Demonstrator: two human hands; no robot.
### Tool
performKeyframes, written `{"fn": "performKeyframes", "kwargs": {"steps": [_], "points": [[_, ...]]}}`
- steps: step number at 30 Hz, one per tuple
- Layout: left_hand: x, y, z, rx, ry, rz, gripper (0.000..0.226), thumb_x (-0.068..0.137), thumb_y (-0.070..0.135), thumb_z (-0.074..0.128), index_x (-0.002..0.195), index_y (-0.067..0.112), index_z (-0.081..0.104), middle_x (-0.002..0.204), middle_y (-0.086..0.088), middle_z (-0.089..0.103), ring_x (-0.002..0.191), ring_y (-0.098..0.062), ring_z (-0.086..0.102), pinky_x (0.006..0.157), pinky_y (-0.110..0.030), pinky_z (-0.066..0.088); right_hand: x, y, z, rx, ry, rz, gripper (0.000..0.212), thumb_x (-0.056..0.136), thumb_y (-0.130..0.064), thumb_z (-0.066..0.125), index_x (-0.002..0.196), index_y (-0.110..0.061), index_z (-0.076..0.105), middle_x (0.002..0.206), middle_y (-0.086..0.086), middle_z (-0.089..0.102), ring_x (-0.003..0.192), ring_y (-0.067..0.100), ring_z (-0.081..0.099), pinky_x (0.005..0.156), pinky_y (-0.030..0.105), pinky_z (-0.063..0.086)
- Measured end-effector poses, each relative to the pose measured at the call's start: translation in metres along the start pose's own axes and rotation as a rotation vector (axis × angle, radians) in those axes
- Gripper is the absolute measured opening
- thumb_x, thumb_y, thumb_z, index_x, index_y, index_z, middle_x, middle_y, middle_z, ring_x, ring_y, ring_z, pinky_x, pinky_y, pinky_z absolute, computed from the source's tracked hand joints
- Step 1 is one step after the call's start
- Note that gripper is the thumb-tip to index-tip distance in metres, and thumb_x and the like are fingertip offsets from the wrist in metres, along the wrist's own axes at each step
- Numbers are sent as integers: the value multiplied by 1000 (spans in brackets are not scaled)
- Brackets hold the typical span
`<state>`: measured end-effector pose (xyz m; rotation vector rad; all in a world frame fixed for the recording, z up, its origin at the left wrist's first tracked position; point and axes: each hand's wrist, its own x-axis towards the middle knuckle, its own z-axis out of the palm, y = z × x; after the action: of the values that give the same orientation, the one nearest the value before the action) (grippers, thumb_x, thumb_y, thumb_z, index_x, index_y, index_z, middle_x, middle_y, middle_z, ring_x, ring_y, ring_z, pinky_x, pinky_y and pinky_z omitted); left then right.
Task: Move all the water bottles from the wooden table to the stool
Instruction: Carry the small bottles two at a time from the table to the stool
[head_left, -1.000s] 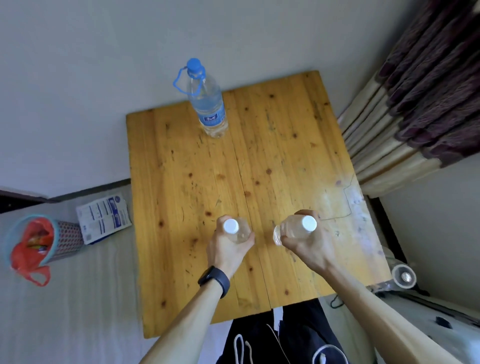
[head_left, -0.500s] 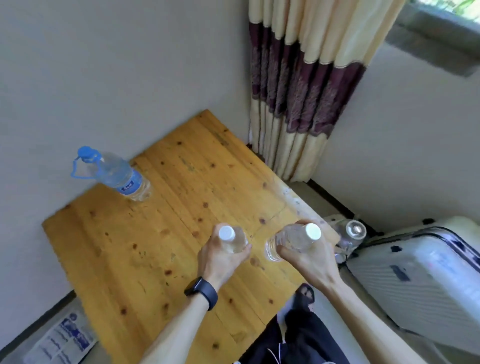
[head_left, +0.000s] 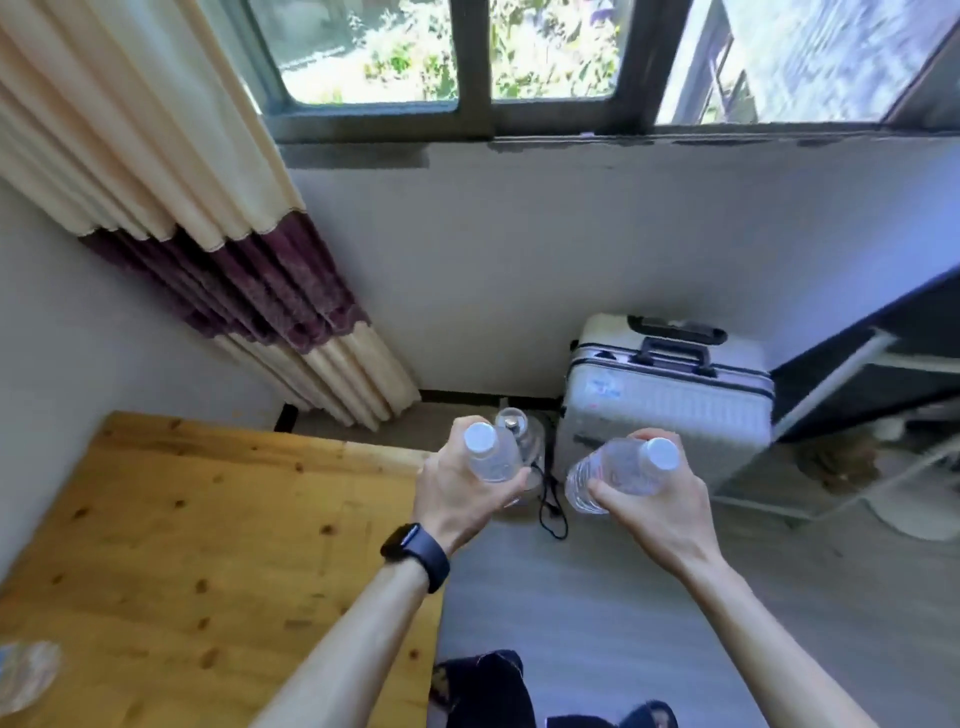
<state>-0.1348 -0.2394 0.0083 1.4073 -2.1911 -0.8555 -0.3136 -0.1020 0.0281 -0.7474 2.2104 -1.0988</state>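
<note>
My left hand (head_left: 457, 493), with a black watch on the wrist, grips a small clear water bottle (head_left: 491, 454) with a white cap, held upright past the right edge of the wooden table (head_left: 208, 545). My right hand (head_left: 660, 504) holds a second clear white-capped bottle (head_left: 613, 473), tilted to the left, over the grey floor. Both bottles are in the air, off the table. The base of the big blue-labelled bottle (head_left: 23, 673) shows blurred at the table's lower left edge. No stool is in view.
A silver suitcase (head_left: 670, 395) stands against the wall ahead of my hands. A clear jar-like object (head_left: 522, 431) and a black cable (head_left: 550, 512) lie on the floor behind the left bottle. A cream and maroon curtain (head_left: 234, 270) hangs left, under a window. Dark furniture (head_left: 883, 353) is on the right.
The view has swung right from the table toward the window and suitcase. Both hands have carried their bottles off the tabletop and now hold them over the floor.
</note>
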Motion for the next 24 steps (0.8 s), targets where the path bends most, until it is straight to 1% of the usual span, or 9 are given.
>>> {"fn": "performKeyframes", "kwargs": {"steps": [3, 7, 10, 11, 13, 15, 17, 21, 24], "points": [[-8, 64, 49, -22, -87, 62, 58, 62, 59, 80, 107, 34, 52, 84, 15, 68, 79, -12, 66, 70, -26, 52, -4, 43, -67, 31, 91, 45, 54, 65, -33, 86, 105, -36, 50, 91, -18, 66, 85, -8, 60, 66, 14, 44], [-38, 145, 114, -63, -244, 133, 60, 62, 62, 79, 110, 36, 52, 84, 22, 65, 81, -5, 64, 71, -15, 47, -23, 106, -153, 74, 212, 137, 55, 60, -34, 87, 101, -39, 51, 88, -14, 70, 84, 7, 66, 73, 32, 54], [-55, 206, 164, -54, -345, 242, 65, 59, 68, 75, 111, 33, 55, 87, 18, 69, 84, -7, 67, 78, -26, 55, -46, 146, -213, 111, 322, 199, 54, 60, -34, 87, 99, -39, 51, 80, -18, 67, 76, -5, 63, 64, 22, 50], [-61, 230, 182, -38, -386, 282, 66, 59, 69, 74, 111, 33, 56, 88, 17, 69, 84, -7, 67, 78, -26, 55, -54, 159, -234, 119, 363, 221, 53, 60, -33, 87, 98, -39, 50, 78, -20, 67, 75, -6, 62, 62, 19, 48], [-72, 277, 219, -8, -465, 365, 60, 62, 69, 74, 108, 34, 57, 87, 19, 68, 81, -5, 66, 73, -21, 51, -69, 185, -276, 150, 444, 278, 52, 61, -31, 86, 99, -36, 50, 74, -21, 67, 70, -2, 63, 63, 25, 50], [-85, 320, 256, 18, -564, 447, 55, 64, 68, 71, 104, 34, 57, 84, 20, 68, 78, -1, 65, 70, -19, 50, -85, 211, -313, 188, 539, 330, 52, 61, -27, 86, 98, -33, 50, 77, -25, 66, 69, -1, 63, 65, 26, 51], [-101, 360, 293, 38, -672, 528, 53, 65, 66, 69, 104, 32, 57, 87, 20, 67, 80, 0, 65, 73, -24, 54, -104, 237, -345, 224, 669, 386, 54, 59, -28, 87, 99, -33, 51, 81, -26, 66, 73, 0, 65, 66, 21, 51], [-142, 428, 362, 59, -838, 633, 56, 61, 58, 77, 105, 38, 50, 87, 16, 69, 84, -10, 67, 77, -30, 55, -142, 284, -395, 302, 902, 503, 56, 58, -28, 89, 101, -33, 53, 85, -26, 68, 76, -2, 66, 69, 18, 51], [-171, 473, 407, 95, -963, 760, 55, 60, 62, 75, 100, 35, 49, 84, 16, 68, 83, -12, 67, 76, -32, 56, -165, 308, -426, 340, 1047, 592, 52, 63, -27, 89, 100, -34, 53, 87, -30, 67, 75, -7, 64, 68, 15, 47]]}}
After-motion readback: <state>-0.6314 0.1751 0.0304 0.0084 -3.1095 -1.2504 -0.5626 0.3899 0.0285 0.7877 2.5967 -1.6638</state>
